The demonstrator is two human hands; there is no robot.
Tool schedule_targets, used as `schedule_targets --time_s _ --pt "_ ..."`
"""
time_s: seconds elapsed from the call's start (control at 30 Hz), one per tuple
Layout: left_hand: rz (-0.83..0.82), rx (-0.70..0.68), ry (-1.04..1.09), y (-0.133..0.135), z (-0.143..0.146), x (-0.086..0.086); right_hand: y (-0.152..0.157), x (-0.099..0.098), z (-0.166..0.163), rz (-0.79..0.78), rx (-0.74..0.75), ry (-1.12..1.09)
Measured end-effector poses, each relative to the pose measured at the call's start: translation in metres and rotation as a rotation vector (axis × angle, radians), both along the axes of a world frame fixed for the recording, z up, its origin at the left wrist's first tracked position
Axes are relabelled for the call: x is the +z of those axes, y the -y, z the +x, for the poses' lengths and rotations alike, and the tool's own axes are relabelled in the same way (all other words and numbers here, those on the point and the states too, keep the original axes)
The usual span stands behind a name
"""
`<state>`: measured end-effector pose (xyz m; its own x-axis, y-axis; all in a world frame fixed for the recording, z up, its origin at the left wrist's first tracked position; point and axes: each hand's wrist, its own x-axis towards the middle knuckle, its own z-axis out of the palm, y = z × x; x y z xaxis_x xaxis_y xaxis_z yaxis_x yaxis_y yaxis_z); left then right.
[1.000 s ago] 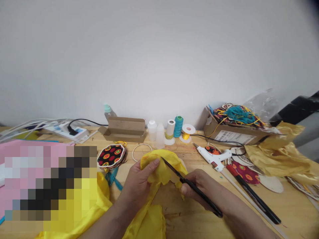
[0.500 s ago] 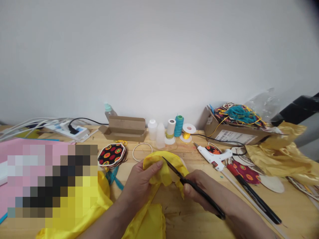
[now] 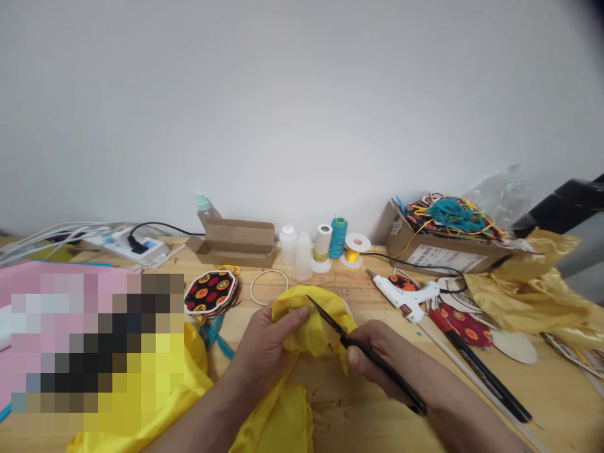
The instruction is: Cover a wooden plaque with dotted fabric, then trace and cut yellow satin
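Observation:
Yellow satiny fabric (image 3: 325,299) is pinched between the thumb and fingers of my left hand (image 3: 274,343). Its upper edge curves in an arc, and a pale rim shows behind it on the right. My right hand (image 3: 382,352) is closed around the black handles of a pair of scissors (image 3: 337,327). Their blades point up and left, lying against the fabric close to my left thumb; they look nearly closed. More yellow cloth (image 3: 278,421) hangs down onto the table below my hands, and another heap (image 3: 191,365) lies by my left forearm.
Behind my hands stand an open cardboard box (image 3: 240,242), white bottles (image 3: 303,258) and thread spools (image 3: 338,239). A thin hoop (image 3: 268,286) and patterned octagonal pieces (image 3: 212,292) lie nearer. At right are a glue gun (image 3: 406,299), a black-and-red tool (image 3: 481,365), gold cloth (image 3: 533,296) and a filled carton (image 3: 438,258).
Very little differs. The yellow flap under the scissor blades has shifted slightly, while both hands keep their grips in almost the same place.

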<state>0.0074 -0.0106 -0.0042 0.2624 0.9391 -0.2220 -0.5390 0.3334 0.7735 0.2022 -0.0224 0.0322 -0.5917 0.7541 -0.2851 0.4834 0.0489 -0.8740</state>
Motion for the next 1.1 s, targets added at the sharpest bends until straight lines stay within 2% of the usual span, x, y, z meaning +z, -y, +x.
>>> schedule_targets --time_s 0.2,0.53,0.77,1.1 --pt "-0.006 0.007 -0.002 0.0002 -0.0013 -0.001 -0.002 -0.0006 0.0006 -0.082 -0.022 -0.042" --pt "-0.028 0.016 0.003 0.0001 -0.0007 0.0006 -0.0056 -0.0016 -0.0003 -0.087 -0.034 -0.006" --pt "-0.001 0.057 -0.012 -0.0005 -0.0007 0.0011 -0.0063 -0.0041 0.0002 -0.068 -0.05 0.033" --pt "-0.008 0.078 -0.019 -0.0017 -0.0014 0.0011 -0.0009 -0.006 0.005 0.055 -0.004 0.099"
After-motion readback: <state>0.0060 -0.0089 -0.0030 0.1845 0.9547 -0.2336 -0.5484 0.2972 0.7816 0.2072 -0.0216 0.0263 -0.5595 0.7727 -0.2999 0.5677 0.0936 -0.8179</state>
